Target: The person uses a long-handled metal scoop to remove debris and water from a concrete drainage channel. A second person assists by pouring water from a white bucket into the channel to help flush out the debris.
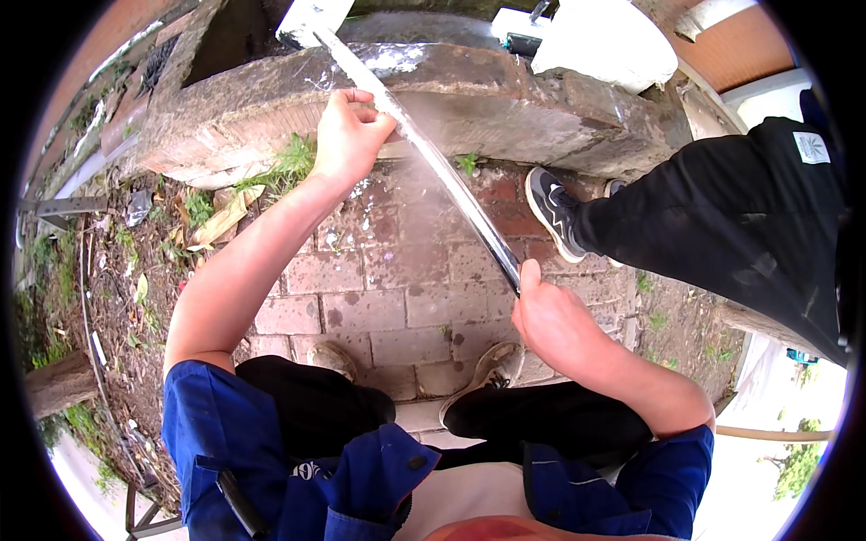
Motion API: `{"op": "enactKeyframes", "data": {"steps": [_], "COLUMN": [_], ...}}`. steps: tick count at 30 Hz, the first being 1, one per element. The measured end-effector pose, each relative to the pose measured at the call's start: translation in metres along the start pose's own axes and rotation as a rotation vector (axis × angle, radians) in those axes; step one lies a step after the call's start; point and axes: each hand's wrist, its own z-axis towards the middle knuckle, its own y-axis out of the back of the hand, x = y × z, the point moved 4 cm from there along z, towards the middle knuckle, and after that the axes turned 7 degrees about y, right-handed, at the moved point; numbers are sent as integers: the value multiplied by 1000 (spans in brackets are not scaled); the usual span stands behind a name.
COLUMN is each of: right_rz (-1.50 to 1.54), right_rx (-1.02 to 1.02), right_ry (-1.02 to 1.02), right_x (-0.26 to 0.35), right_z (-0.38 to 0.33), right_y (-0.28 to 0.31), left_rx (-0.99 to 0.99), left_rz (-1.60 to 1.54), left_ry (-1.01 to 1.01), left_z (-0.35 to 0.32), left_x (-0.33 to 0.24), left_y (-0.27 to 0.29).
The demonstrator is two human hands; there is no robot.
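Red brick paving (pixel 379 298) fills the middle of the frame, with leaf litter and weeds along the left edge and a low, worn brick-and-mortar wall (pixel 505 108) curving across the top. A long, narrow metal bar (pixel 442 171) runs diagonally from the upper centre, where it lies over the wall top, down to the centre right. The left hand (pixel 347 135) is clamped around the bar near the wall, fingers curled over it. The right hand (pixel 555 320) is closed on the bar's lower end, thumb laid along it. Another person's dark-trousered leg and black shoe (pixel 552 212) stand at the right, the shoe just beside the bar.

To handle the bar well, I judge that both grips should stay firm and well apart, the bar bearing steadily on the wall, and its lower end kept away from that shoe.

A white, rounded vessel (pixel 604 41) stands behind the wall at the upper right; what it holds cannot be seen. Beside it is a small white box-like thing, too unclear to tell.
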Motion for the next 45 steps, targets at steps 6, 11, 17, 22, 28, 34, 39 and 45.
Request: {"op": "enactKeyframes", "data": {"steps": [6, 11, 17, 22, 28, 34, 39, 45], "right_rz": [-68, -59, -77, -77, -30, 84, 104, 145], "right_rx": [19, 28, 30, 29, -8, -47, -22, -28], "right_ry": [-18, -27, -44, -39, -9, 14, 0, 39], "right_x": [-4, -6, -8, -10, -13, -14, -10, -7], "right_z": [2, 3, 4, 3, 4, 3, 3, 2], "right_y": [2, 0, 1, 3, 2, 3, 4, 5], "left_rx": [53, 36, 48, 80, 150, 204, 174, 93], "left_rz": [-185, -271, -348, -439, -531, -354, -323, -95], "left_ry": [77, 131, 190, 180, 152, 24, -20, -158], "left_z": [-3, -7, -7, -5, -4, -8, -6, 1], "left_x": [0, -4, -2, 2, 11, 11, 4, 5], "left_y": [-10, -12, -14, -15, -12, -2, 0, 6]}}
